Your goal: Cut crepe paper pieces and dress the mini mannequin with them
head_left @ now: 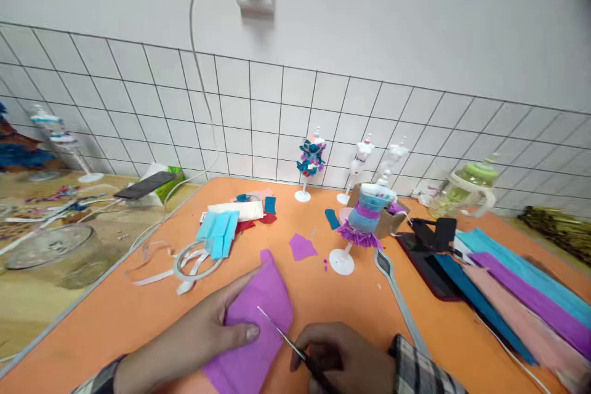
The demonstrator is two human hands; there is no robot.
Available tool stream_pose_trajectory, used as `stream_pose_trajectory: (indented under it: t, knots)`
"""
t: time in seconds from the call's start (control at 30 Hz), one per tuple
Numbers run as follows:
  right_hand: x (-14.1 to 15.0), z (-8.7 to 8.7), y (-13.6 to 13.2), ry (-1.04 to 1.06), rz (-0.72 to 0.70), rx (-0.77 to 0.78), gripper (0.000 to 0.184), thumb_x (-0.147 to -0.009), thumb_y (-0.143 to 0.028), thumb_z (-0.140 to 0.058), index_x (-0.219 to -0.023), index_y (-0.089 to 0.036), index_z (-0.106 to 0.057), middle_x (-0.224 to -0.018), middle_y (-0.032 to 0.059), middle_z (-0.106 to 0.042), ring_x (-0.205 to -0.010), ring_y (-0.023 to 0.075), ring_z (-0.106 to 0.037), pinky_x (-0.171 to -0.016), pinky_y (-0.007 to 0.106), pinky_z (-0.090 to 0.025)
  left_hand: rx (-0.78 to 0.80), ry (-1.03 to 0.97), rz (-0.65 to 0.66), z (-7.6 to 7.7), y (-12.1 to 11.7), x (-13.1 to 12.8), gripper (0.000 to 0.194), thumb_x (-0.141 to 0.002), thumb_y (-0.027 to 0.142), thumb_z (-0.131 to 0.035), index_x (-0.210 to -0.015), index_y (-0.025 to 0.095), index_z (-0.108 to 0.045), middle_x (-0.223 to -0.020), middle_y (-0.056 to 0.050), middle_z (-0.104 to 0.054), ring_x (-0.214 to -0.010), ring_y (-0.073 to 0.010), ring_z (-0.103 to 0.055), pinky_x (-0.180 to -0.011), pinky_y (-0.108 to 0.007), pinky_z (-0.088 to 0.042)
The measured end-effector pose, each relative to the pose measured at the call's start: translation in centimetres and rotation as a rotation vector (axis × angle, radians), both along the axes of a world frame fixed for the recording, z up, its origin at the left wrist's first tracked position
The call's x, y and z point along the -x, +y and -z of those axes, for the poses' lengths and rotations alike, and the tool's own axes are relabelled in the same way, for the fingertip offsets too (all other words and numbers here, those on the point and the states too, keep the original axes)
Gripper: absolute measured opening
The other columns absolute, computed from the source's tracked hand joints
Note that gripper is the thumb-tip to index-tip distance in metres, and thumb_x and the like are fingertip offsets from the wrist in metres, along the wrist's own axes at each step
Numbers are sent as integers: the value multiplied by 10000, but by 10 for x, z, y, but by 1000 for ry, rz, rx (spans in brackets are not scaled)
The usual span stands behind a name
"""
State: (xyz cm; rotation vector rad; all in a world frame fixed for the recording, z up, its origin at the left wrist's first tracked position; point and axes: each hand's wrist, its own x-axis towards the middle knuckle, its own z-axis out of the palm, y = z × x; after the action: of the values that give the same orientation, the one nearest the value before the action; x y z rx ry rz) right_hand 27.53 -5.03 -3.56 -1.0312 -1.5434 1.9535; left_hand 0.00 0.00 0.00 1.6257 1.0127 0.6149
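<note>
My left hand [226, 326] grips a folded sheet of purple crepe paper [272, 295], the thumb on top and the other fingers hidden beneath. In my right hand [346, 354] is a pair of scissors [295, 348] with dark handles; their thin blades lie over the paper, pointing up and left. Whether the blades are apart is not clear. Beyond the paper lie a purple scrap [302, 247] and tiny purple bits. A small dress form [367, 215] on a white stand wears blue and purple paper with a fringed purple hem.
Light-blue folded paper [219, 233] and a roll of white tape [197, 268] lie to the left. More dress forms [311, 160] stand along the tiled wall. At right are a phone [429, 268], coloured paper strips [521, 295] and a lidded jug [466, 188]. A cable hangs down the wall.
</note>
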Motion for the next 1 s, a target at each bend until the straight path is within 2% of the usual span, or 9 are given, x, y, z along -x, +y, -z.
stream_pose_trajectory:
  t: [0.2,0.33,0.43,0.53,0.67,0.83,1.0]
  knots:
    - [3,-6,-1,-62,47,13,285,-652,-179,-740,-929,-142,-688,-554,-89,-489,-454,38,-355,-425,166,-236,99,-111,-47,25,-7,-4,831,-776,454,-759,-1510,295,-404,-1180,-74,-739,-1162,-357,-621,-979,-468,-513]
    - [8,-3,-2,-39,55,77,279,-662,-249,-746,-909,-138,-675,-532,-79,-515,-416,45,-369,-411,173,-263,176,-205,-37,35,-8,-12,778,-776,487,-757,-1461,278,-453,-1086,-66,-752,-1002,-306,-683,-831,-378,-573]
    - [10,0,-2,61,62,92,292,-683,-321,-753,-886,-137,-651,-508,-83,-501,-410,51,-390,-421,179,-293,206,-246,-48,35,-9,-16,756,-766,465,-778,-1424,263,-464,-1092,-55,-738,-947,-260,-685,-797,-321,-568]
    - [11,2,0,130,39,78,381,-684,-409,-777,-900,-129,-637,-544,-62,-538,-441,64,-454,-436,182,-304,204,-245,-63,31,-11,-17,840,-731,454,-809,-1446,248,-419,-1057,-51,-732,-883,-238,-683,-771,-303,-565]
    - [11,3,1,134,16,81,415,-676,-425,-790,-917,-113,-660,-560,-47,-557,-463,70,-484,-447,186,-291,177,-217,-76,27,-11,-14,866,-718,479,-807,-1457,230,-429,-1103,-81,-729,-931,-278,-685,-803,-351,-570]
    - [13,5,-3,166,64,131,334,-694,-361,-773,-901,-110,-696,-527,-74,-508,-414,29,-375,-446,192,-255,120,-212,-103,24,-11,-12,905,-706,448,-823,-1494,249,-426,-1194,-109,-727,-1096,-353,-657,-908,-440,-549]
    - [13,8,-3,85,78,125,337,-702,-305,-759,-981,-120,-721,-474,-104,-444,-385,17,-292,-425,183,-223,168,-272,-101,21,-11,-12,852,-763,475,-773,-1506,267,-412,-1284,-101,-697,-1211,-359,-607,-1005,-470,-499]
